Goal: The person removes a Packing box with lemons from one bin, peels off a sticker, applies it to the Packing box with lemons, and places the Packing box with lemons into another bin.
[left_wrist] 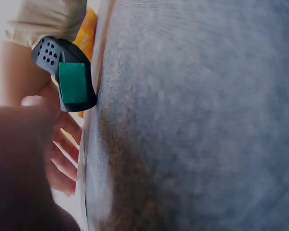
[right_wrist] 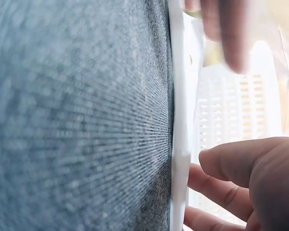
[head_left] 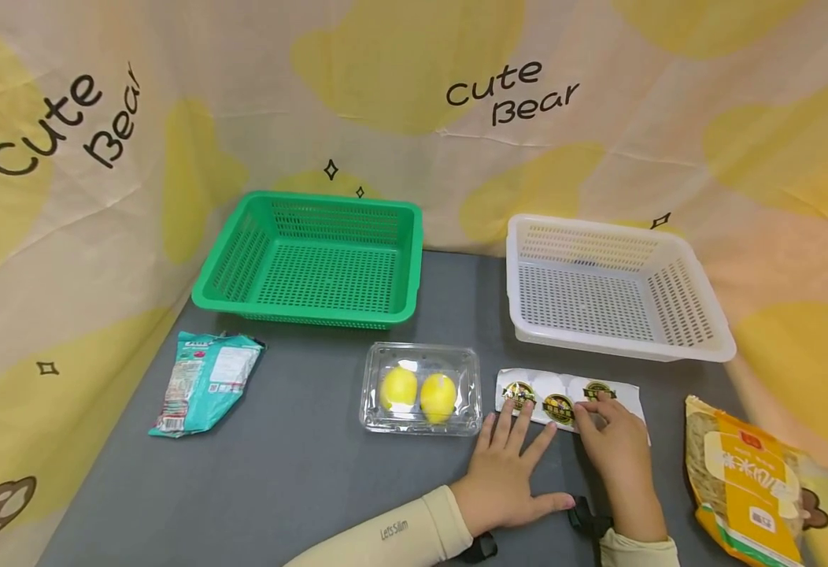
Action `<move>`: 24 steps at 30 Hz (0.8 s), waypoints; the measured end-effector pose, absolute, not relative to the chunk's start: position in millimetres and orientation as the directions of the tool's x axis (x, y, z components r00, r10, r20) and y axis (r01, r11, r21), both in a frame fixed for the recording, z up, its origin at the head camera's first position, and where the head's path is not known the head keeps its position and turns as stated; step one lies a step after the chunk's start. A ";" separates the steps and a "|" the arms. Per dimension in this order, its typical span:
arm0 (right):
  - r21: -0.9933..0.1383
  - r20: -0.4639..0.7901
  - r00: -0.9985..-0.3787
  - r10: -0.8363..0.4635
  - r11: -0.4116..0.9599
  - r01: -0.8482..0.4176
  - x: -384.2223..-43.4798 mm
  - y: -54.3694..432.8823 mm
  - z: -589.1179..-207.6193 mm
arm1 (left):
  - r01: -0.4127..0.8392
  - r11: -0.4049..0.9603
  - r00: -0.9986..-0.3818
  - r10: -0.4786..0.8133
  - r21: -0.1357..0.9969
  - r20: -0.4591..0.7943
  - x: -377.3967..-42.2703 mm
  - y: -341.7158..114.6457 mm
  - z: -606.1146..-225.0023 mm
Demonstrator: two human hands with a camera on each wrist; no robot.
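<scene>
Printed fabric [head_left: 414,47] with yellow patches and "Cute Bear" lettering stands behind a gray table [head_left: 279,465]. At the left lies a teal packet [head_left: 208,382], with printed panels and a barcode facing up. Farther back and to its right sits a green basket [head_left: 308,307] with slotted walls and a perforated base. Nearer, at mid-table, a clear plastic box [head_left: 421,431] contains two yellow fruits [head_left: 399,389], side by side. Just right of the box, the person's left hand [head_left: 502,480] reaches out from a beige sleeve [head_left: 393,531] marked "Let's Slim"; its fingers are spread, with fingertips at the near edge of a white sheet [head_left: 563,383]. That sheet lies between the box and the right hand, in front of the white basket [head_left: 584,342], and carries three round labels [head_left: 559,409]. The right hand [head_left: 619,457] has its thumb and forefinger at the rightmost label; whether they pinch it, I cannot tell. At far right, the white basket stands behind; nearer lies a yellow-orange bag [head_left: 747,484].
</scene>
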State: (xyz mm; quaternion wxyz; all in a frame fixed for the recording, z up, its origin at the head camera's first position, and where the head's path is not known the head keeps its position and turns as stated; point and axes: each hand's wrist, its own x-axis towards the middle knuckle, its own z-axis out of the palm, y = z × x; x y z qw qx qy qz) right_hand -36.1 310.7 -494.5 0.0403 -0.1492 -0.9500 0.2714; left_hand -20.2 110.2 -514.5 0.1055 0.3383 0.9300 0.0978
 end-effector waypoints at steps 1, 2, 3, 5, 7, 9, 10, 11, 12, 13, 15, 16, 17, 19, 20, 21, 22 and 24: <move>-0.525 -0.010 -0.952 0.306 0.808 0.265 -36.1 310.6 -494.3 | 0.605 0.756 -0.747 0.648 0.249 -0.148 -21.0 109.1 -514.8; -0.525 -0.016 -0.951 0.308 0.807 0.270 -36.0 310.4 -494.1 | 0.604 0.759 -0.745 0.646 0.243 -0.165 -21.6 107.9 -514.8; -0.524 -0.022 -0.951 0.309 0.806 0.274 -36.1 310.3 -493.9 | 0.605 0.761 -0.743 0.645 0.234 -0.179 -22.1 107.1 -515.1; -0.524 -0.025 -0.951 0.307 0.806 0.274 -36.4 310.1 -493.8 | 0.612 0.759 -0.735 0.649 0.222 -0.197 -22.9 105.9 -516.1; -0.527 -0.022 -0.952 0.305 0.806 0.270 -36.6 310.0 -493.7 | 0.617 0.757 -0.729 0.653 0.214 -0.207 -23.1 105.2 -517.2; -0.528 -0.018 -0.954 0.300 0.807 0.264 -36.9 310.0 -493.9 | 0.624 0.755 -0.726 0.655 0.202 -0.210 -23.1 105.1 -518.4; -0.528 -0.014 -0.955 0.296 0.809 0.259 -37.1 310.0 -494.1 | 0.626 0.755 -0.725 0.656 0.197 -0.210 -23.0 105.1 -518.8; -0.528 -0.012 -0.955 0.295 0.809 0.256 -37.2 310.0 -494.3 | 0.629 0.755 -0.726 0.656 0.187 -0.205 -22.9 105.2 -519.3; -0.530 -0.011 -0.956 0.294 0.809 0.255 -37.2 310.0 -494.5 | 0.631 0.754 -0.726 0.656 0.181 -0.205 -22.9 105.2 -519.6; -0.533 -0.010 -0.956 0.294 0.807 0.254 -37.1 309.9 -494.7 | 0.633 0.754 -0.726 0.657 0.174 -0.204 -22.9 105.3 -519.8; -0.537 -0.005 -0.955 0.296 0.805 0.253 -37.1 309.7 -495.2 | 0.636 0.753 -0.725 0.658 0.166 -0.204 -22.9 105.4 -519.8; -0.541 -0.006 -0.954 0.299 0.802 0.255 -37.0 309.4 -495.2 | 0.637 0.753 -0.725 0.658 0.163 -0.204 -22.9 105.4 -519.5; -0.546 -0.005 -0.953 0.303 0.798 0.256 -37.1 309.1 -495.3 | 0.637 0.754 -0.725 0.657 0.162 -0.207 -22.9 105.5 -519.1; -0.549 0.001 -0.952 0.307 0.796 0.256 -37.8 308.0 -495.1 | 0.635 0.756 -0.725 0.654 0.159 -0.215 -23.0 105.6 -518.2; -0.548 0.004 -0.952 0.308 0.797 0.255 -38.3 307.5 -495.1 | 0.635 0.757 -0.726 0.653 0.156 -0.216 -23.0 105.7 -517.7; -0.549 0.007 -0.951 0.308 0.796 0.254 -38.8 306.9 -494.9 | 0.634 0.758 -0.727 0.651 0.153 -0.218 -23.0 105.7 -517.4; -0.550 0.006 -0.951 0.309 0.795 0.255 -39.3 306.5 -494.8 | 0.633 0.759 -0.727 0.650 0.149 -0.220 -23.1 105.8 -517.4; -0.547 0.009 -0.950 0.311 0.797 0.256 -40.1 306.0 -494.8 | 0.635 0.760 -0.728 0.649 0.141 -0.220 -23.3 106.0 -517.8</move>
